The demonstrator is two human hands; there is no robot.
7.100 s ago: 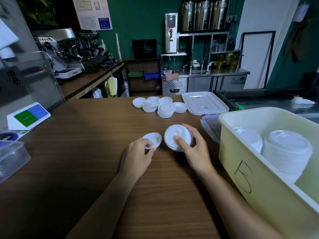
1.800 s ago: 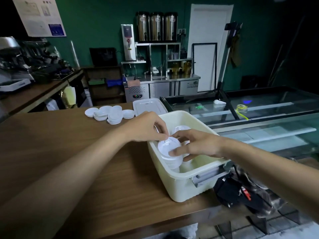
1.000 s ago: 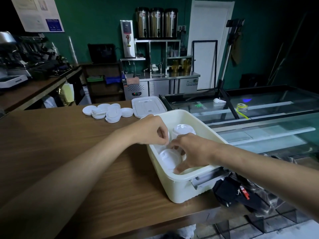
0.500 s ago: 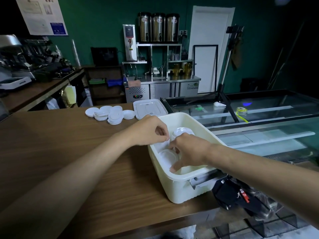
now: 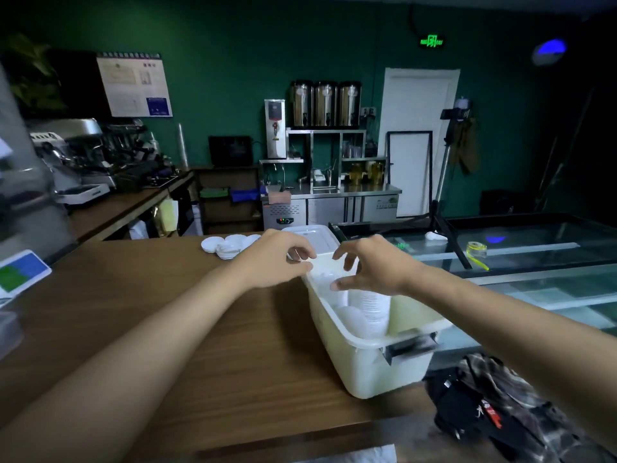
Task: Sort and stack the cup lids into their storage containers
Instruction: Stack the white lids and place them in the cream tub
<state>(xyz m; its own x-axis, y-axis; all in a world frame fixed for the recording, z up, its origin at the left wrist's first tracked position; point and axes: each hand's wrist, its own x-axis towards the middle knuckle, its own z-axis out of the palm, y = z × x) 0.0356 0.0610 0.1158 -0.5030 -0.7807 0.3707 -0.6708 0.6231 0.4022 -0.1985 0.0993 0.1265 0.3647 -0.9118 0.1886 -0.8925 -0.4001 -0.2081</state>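
Over on the left, a blue and green card (image 5: pixel 20 269) sits at the edge of the brown counter (image 5: pixel 167 329). Farther along, a small pile of loose lids (image 5: pixel 229 246) lies at the back of the counter. The left hand (image 5: pixel 277 262) hangs just above the near-left corner of the bin (image 5: pixel 367 365). Its fingers are curled in, and I cannot tell if they hold a thing. Behind the hands lies a flat clear box top (image 5: pixel 315 236). The right hand (image 5: pixel 375 265) floats over the bin with bent fingers spread apart, holding nothing. Under it, stacks of white lids (image 5: pixel 369 310) stand inside the bin. To the right is a glass case (image 5: pixel 534 248), with a dark bag (image 5: pixel 484 412) on the floor.
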